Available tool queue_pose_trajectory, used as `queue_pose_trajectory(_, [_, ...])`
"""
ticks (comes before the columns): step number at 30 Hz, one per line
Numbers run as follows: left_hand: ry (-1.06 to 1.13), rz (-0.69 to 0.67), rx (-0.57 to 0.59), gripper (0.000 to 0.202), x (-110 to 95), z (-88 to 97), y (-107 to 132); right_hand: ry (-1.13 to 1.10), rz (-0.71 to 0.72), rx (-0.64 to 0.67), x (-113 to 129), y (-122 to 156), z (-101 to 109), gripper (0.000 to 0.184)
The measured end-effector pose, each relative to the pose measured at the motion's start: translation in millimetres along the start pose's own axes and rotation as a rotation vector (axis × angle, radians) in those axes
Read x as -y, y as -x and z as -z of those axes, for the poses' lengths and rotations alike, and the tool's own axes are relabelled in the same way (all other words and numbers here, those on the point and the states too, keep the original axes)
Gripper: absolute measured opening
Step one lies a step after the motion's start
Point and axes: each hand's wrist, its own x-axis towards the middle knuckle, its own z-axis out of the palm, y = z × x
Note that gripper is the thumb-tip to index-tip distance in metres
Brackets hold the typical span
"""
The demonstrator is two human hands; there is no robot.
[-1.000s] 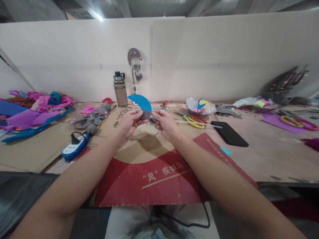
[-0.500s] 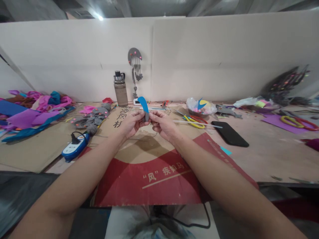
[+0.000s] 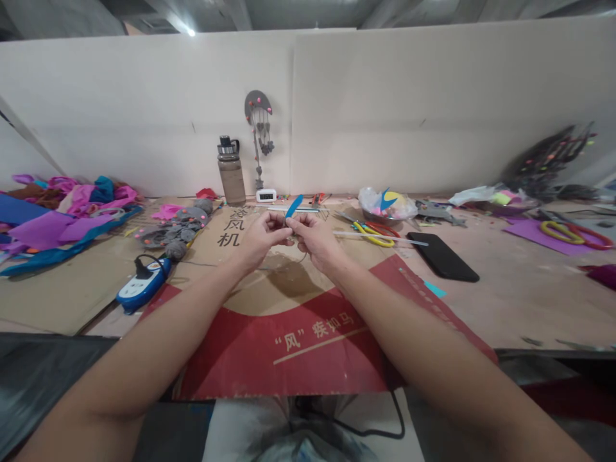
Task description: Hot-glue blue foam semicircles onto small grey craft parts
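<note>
- The left hand [image 3: 268,236] pinches the lower end of a narrow-looking blue piece [image 3: 294,206] between thumb and fingers.
- The right hand [image 3: 314,239] meets it there, thumb pressed to the same end; the blue piece tilts up over the fingertips, above the cardboard [image 3: 308,366] with its red printed front.
- Far left, a heap of colored fabric [image 3: 79,197] lies on the table.
- Next, a blue-and-white power strip [image 3: 141,290] with a black plug in it, near grey felt pieces [image 3: 176,224].
- A bottle [image 3: 232,181] stands upright by the wall, a small white clock [image 3: 266,196] beyond it, below a hanging grey crescent [image 3: 258,106].
- Right of the hands, yellow-handled scissors [image 3: 380,240] lie before a plastic-lined bowl.
- Then a black phone [image 3: 445,258], and a purple sheet [image 3: 532,239] under yellow and red handles.
</note>
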Motion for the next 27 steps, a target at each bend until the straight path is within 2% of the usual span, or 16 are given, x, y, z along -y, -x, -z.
queue_pose_trajectory(4, [-0.08, 0.003, -0.028, 0.02, 4.5, -1.2, -1.1, 0.007, 0.01, -0.036, -3.1, -1.4, -0.8, 0.027])
queue_pose_trajectory(9, [-0.015, 0.038, -0.185, 0.01, 4.0, -0.5, -4.5, 0.003, 0.054, -0.038, -7.1, 0.1, -6.6, 0.018])
queue_pose_trajectory(14, [0.066, 0.012, -0.265, 0.008, -1.9, -2.7, -3.7, 0.029, 0.06, -0.035, -9.4, 0.6, -6.9, 0.018])
queue_pose_trajectory(21, [0.127, 0.009, -0.221, 0.008, -5.2, -1.4, -3.1, 0.098, 0.059, -0.038, -11.8, -1.2, -3.5, 0.02])
queue_pose_trajectory(27, [0.072, 0.008, -0.198, 0.016, -3.9, -1.2, -2.5, 0.192, 0.067, -0.055, -13.2, -4.0, -1.4, 0.017])
